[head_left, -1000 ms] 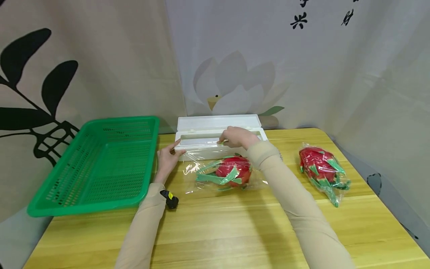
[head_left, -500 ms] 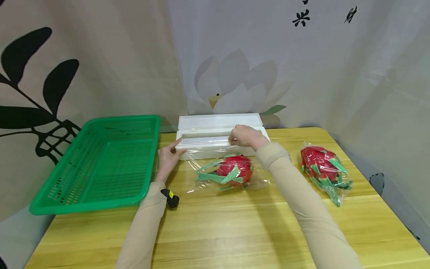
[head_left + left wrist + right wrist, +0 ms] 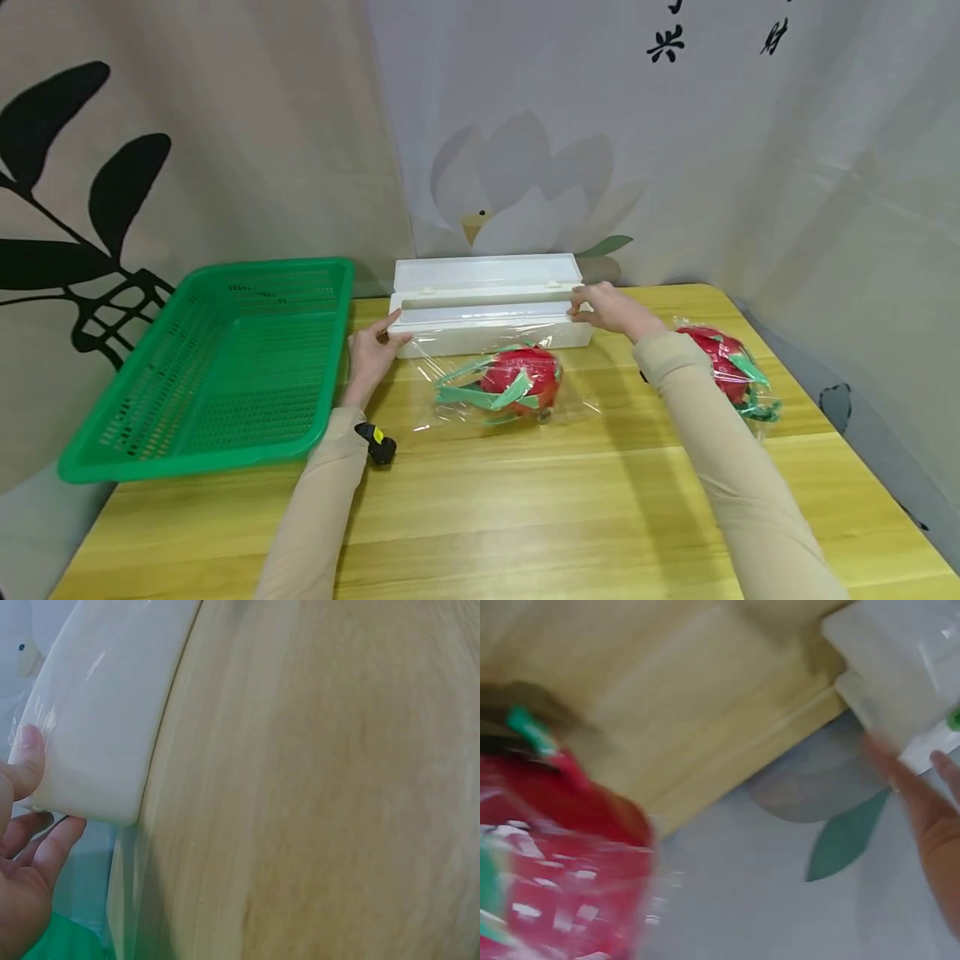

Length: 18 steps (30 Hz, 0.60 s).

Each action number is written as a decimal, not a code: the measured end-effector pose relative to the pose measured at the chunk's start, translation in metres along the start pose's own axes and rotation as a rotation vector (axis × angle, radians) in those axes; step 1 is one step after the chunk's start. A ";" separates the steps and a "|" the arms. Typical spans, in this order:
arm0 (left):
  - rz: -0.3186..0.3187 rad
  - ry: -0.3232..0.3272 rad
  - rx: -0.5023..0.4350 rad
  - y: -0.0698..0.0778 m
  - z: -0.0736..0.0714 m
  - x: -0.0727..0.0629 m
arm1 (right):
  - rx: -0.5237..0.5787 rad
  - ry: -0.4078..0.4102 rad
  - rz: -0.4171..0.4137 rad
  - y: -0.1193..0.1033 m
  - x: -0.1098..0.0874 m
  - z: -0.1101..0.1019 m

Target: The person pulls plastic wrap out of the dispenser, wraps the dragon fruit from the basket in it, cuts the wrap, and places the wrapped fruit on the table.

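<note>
A long white cling film box [image 3: 495, 333] stands near the back of the table with its lid [image 3: 487, 272] up. My left hand [image 3: 367, 358] grips its left end, thumb on the front and fingers at the end wall. At the right end is my right hand [image 3: 615, 312]; in the right wrist view its fingers [image 3: 919, 802] look extended beside a small green knob [image 3: 955, 718], which the frame edge cuts off. Clear film runs from the box over a red dragon fruit [image 3: 521, 379] with green scales, lying in front.
On the left is a large green plastic basket [image 3: 288, 383]. Another film-wrapped dragon fruit [image 3: 738, 375] lies at the right, partly behind my right sleeve. A printed cloth [image 3: 300, 125] hangs behind the wooden table [image 3: 480, 517].
My right hand has slid rightwards along the top of the box, from its middle to its right end. The left hand has stayed on the left end; box and fruit look unmoved.
</note>
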<state>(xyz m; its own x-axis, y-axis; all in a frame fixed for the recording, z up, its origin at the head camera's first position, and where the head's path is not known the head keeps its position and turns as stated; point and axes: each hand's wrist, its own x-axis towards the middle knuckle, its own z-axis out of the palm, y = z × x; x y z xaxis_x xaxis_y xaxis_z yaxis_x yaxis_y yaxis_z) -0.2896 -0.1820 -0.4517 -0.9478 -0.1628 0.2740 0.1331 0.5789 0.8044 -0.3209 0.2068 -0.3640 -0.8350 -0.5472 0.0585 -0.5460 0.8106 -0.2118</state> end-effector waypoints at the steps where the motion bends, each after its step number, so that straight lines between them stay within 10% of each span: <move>1: 0.002 0.003 0.004 -0.001 0.000 0.000 | 0.028 0.007 0.000 0.003 -0.002 0.001; 11: 0.010 0.001 -0.003 -0.002 0.001 0.000 | 0.123 -0.001 0.056 0.016 -0.013 0.006; 18: 0.074 0.049 -0.042 0.000 -0.001 -0.004 | -0.096 0.072 0.031 0.006 -0.013 0.011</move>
<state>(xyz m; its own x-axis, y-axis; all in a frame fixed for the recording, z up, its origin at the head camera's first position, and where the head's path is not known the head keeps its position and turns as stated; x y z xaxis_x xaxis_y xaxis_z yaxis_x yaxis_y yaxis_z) -0.2855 -0.1820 -0.4527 -0.9198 -0.1608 0.3580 0.2149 0.5570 0.8023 -0.3127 0.2162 -0.3768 -0.8525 -0.5079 0.1240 -0.5210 0.8450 -0.1209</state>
